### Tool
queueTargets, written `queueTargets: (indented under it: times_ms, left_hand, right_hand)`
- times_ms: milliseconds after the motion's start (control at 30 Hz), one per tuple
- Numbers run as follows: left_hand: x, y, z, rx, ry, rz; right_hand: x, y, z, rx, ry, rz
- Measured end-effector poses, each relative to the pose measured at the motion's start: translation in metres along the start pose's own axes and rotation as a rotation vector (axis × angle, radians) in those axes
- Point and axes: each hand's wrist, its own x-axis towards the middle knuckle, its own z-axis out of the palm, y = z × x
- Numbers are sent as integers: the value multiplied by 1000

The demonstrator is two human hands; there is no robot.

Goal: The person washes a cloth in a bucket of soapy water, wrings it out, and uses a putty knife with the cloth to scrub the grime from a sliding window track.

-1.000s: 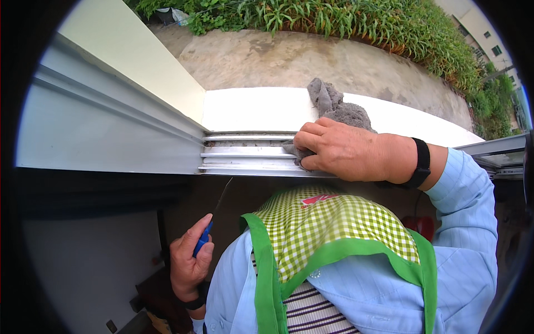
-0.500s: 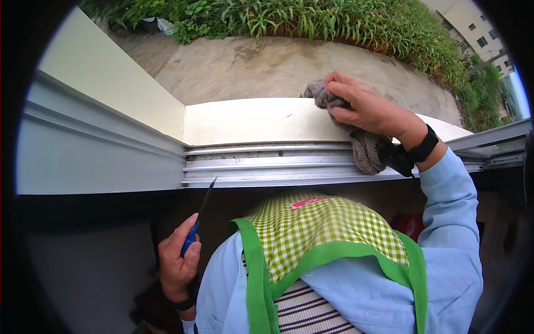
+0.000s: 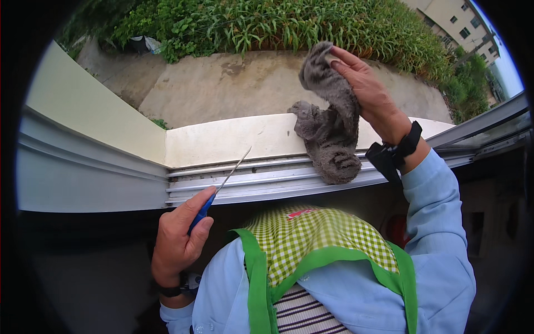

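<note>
My left hand (image 3: 182,234) is closed round the blue handle of a screwdriver (image 3: 232,171). Its thin metal shaft slants up and right over the window track (image 3: 239,179), with the tip in front of the white sill (image 3: 222,136). My right hand (image 3: 370,92) pinches the upper end of a grey cloth (image 3: 334,122) between thumb and fingers. The cloth hangs down in folds, and its bunched lower end lies over the sill and the track's rails. Dark grime shows in the track's grooves.
A pale window jamb (image 3: 94,111) rises at the left, and a sliding frame (image 3: 484,136) stands at the right. Beyond the sill lies a concrete path (image 3: 222,89), with tall green plants (image 3: 267,28) behind it. I wear a green checked apron (image 3: 328,245).
My right hand has lifted the cloth's upper end, so the crumpled cloth now hangs open. My left hand has risen, bringing the screwdriver from below the track to over it.
</note>
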Motion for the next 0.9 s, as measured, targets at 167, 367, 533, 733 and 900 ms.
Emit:
queueTargets:
  times_ms: [167, 367, 533, 733, 900]
  left_hand:
    - [-11, -5, 4, 21, 53, -18]
    - [-50, -23, 4, -16, 189, -108]
    - [-72, -32, 5, -87, 219, -236]
    - [-88, -43, 3, -86, 224, -249]
    - [-96, -48, 0, -111, 228, -234]
  right_hand:
    - [-10, -1, 4, -211, -198, 148]
    - [-41, -8, 33, -290, -466, -3]
    - [-55, -1, 62, -619, -861, -229]
    - [-53, 34, 74, -1292, -998, -432]
    - [-51, 26, 97, -1473, -991, -460]
